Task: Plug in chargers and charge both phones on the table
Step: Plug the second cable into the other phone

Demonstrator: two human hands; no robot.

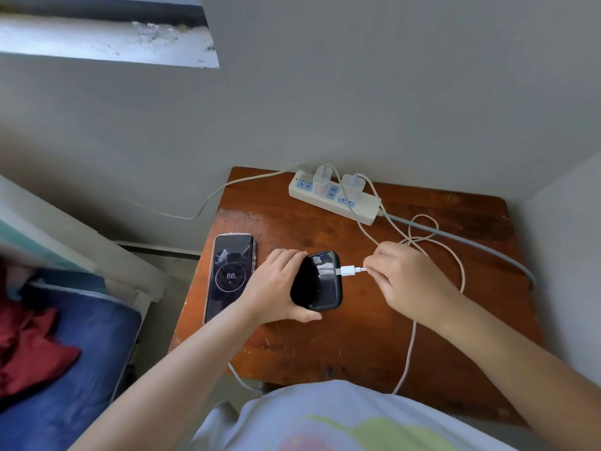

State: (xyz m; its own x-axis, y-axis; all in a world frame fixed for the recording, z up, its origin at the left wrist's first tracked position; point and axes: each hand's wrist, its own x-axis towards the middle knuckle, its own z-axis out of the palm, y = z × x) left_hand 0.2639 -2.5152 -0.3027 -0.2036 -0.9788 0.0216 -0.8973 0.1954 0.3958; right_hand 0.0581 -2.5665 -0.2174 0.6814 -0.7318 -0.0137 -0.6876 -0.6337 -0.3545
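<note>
I have my left hand (278, 284) wrapped around the black-cased phone (317, 281), fingers over its far edge and thumb under the near edge, holding it tilted just above the wooden table (374, 320). My right hand (406, 278) pinches the white charging cable (413, 346) right behind its connector (347, 271), and the connector's tip sits at the phone's end port; I cannot tell whether it is fully seated. The phone's screen is dark, showing only reflections.

To the left, near the table's left edge, the second phone (231, 276) lies flat with its screen lit, showing a ring and 88%. Its screen looks cracked near the top.

At the back of the table, against the wall, a white power strip (335, 198) lies at an angle with two white charger bricks (323, 180) plugged in, upright. Cables run from both bricks; one loops loosely on the right side of the table and trails off the near edge. A grey cord (455, 236) leaves the strip toward the right.
</note>
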